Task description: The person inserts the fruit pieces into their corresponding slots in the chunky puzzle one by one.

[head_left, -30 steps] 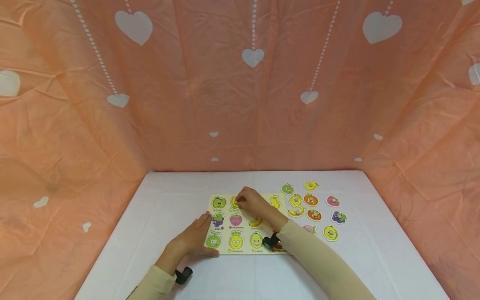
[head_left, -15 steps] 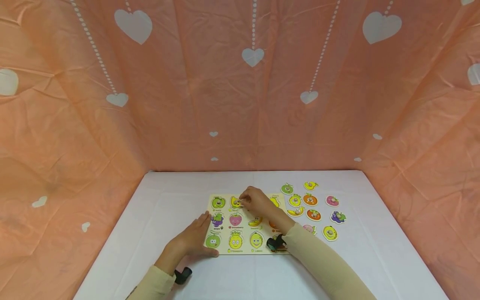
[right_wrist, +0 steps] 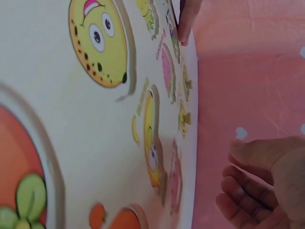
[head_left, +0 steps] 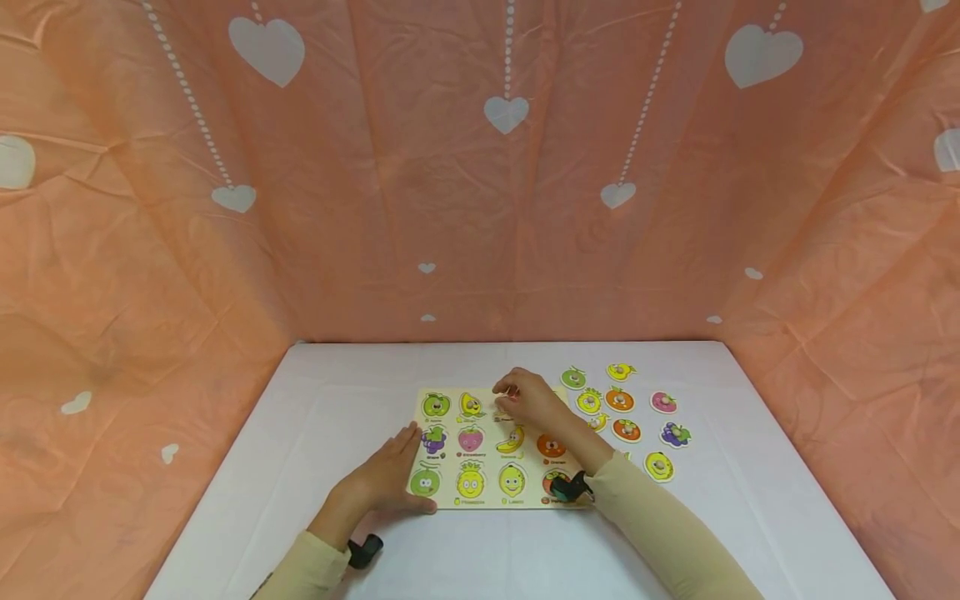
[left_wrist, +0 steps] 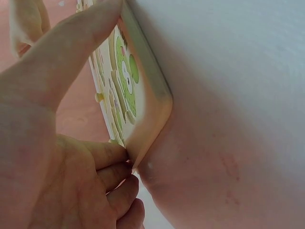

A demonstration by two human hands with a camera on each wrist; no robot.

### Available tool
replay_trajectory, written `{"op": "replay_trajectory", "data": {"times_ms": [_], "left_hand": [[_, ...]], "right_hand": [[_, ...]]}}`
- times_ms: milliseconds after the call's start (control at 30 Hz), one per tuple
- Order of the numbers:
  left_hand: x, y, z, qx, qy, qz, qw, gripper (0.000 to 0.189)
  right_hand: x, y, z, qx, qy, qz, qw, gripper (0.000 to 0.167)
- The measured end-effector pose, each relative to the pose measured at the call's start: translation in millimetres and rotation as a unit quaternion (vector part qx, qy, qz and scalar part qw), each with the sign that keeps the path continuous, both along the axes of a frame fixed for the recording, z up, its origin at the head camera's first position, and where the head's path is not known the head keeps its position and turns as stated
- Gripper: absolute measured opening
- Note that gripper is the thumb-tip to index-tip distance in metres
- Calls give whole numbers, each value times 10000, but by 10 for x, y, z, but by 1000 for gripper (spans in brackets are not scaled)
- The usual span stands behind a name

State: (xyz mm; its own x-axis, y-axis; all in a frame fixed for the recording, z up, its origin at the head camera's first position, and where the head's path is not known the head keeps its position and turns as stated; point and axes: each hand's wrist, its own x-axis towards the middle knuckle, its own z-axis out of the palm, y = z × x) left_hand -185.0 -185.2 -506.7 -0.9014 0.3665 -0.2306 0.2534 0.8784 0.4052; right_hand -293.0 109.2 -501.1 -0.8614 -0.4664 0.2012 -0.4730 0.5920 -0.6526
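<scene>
A cream fruit puzzle board (head_left: 491, 483) lies on the table, printed with fruit faces in shallow recesses. My left hand (head_left: 386, 473) holds its near left corner, the thumb along the front edge and the fingers (left_wrist: 114, 176) against the left edge. Bent fingers with nothing between them show on my right hand (head_left: 531, 398), raised over the board's upper right part. A yellow mango-like piece (head_left: 471, 405) with a knob sits in the top row, left of that hand. Beside it is a green apple piece (head_left: 436, 406), also knobbed. The right forearm covers some of the board's right side.
Several loose knobbed fruit pieces lie right of the board, among them a pear (head_left: 620, 372), an orange (head_left: 619, 400), grapes (head_left: 676, 434) and a lemon (head_left: 659, 467). The right arm partly hides a banana piece (head_left: 597, 422). Peach-coloured cloth (head_left: 517, 275) walls in the white table.
My right hand has let go of the yellow mango-like piece, which stays in its recess, and has moved right and slightly up. The left hand keeps its place on the board.
</scene>
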Motion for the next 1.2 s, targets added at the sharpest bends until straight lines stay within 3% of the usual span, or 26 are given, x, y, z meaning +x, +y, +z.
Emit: {"op": "replay_trajectory", "data": {"times_ms": [133, 467, 767, 1200], "left_hand": [[0, -2, 13, 41, -18, 3, 10000, 126], [-8, -23, -5, 54, 3, -58, 10000, 127], [-3, -26, -12, 100, 61, -32, 9999, 127], [6, -34, -33, 89, 150, -46, 9998, 127]], "right_hand": [[8, 61, 47, -38, -127, -140, 9998, 18], [95, 275, 112, 8, 252, -193, 9995, 15], [178, 543, 151, -107, 254, -486, 9984, 18], [378, 931, 77, -1, 239, -896, 9957, 17]]}}
